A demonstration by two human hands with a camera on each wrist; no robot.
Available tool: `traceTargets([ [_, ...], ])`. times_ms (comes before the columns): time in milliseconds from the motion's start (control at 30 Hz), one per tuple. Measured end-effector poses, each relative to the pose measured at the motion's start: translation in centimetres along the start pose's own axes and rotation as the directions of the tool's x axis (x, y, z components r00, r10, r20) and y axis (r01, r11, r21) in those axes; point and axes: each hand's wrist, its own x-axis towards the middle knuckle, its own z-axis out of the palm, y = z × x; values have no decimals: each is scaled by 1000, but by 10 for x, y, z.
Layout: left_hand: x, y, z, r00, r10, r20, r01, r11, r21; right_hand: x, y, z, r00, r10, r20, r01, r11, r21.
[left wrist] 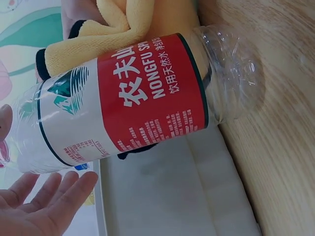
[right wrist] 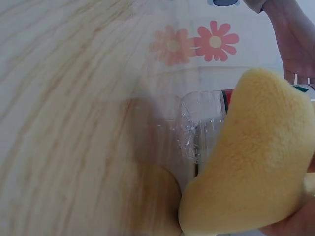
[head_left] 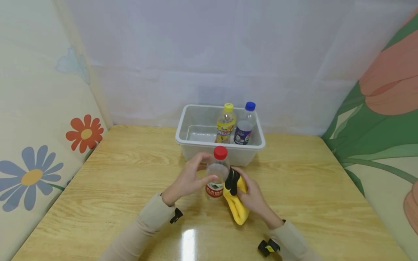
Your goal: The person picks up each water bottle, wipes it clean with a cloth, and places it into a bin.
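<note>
A clear plastic water bottle (head_left: 218, 174) with a red cap and a red-and-white label stands upright on the table in front of the bin. My left hand (head_left: 189, 179) is spread about its left side, thumb in front. In the left wrist view, the fingers (left wrist: 74, 196) of that hand lie apart from the bottle (left wrist: 152, 93); whether the thumb touches is unclear. On the bottle's right, my right hand (head_left: 253, 194) grips a folded yellow cloth (head_left: 237, 206) with black edging. The cloth (right wrist: 256, 157) lies against or very near the bottle and partly covers it in the right wrist view.
Behind the bottle stands a light grey plastic bin (head_left: 196, 149). Inside its right half are a yellow-capped bottle (head_left: 226, 125) and a blue-capped bottle (head_left: 245, 127). The wood-grain table (head_left: 114, 174) is bordered by a white backdrop (head_left: 209, 54) and flower-patterned side panels (head_left: 32, 108).
</note>
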Motion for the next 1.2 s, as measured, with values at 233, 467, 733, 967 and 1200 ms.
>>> traceTargets([
  [233,-4,1,0,998,63,-12,-62,997,34,-5,-11,-5,997,-61,-51,59,998,-38],
  [467,-7,1,2,999,32,-13,-31,999,40,-4,-3,-9,997,-20,-69,20,1000,10],
  [733,-9,-2,2,1000,23,2,-23,999,24,-1,-7,-16,993,-52,-106,53,999,5],
  [967,-9,-1,2,996,86,-19,-86,996,34,-3,-12,-17,989,-106,-106,110,993,33],
  [1200,-6,-1,5,997,72,-42,-69,995,68,-3,-19,-20,984,-131,-121,133,991,11],
])
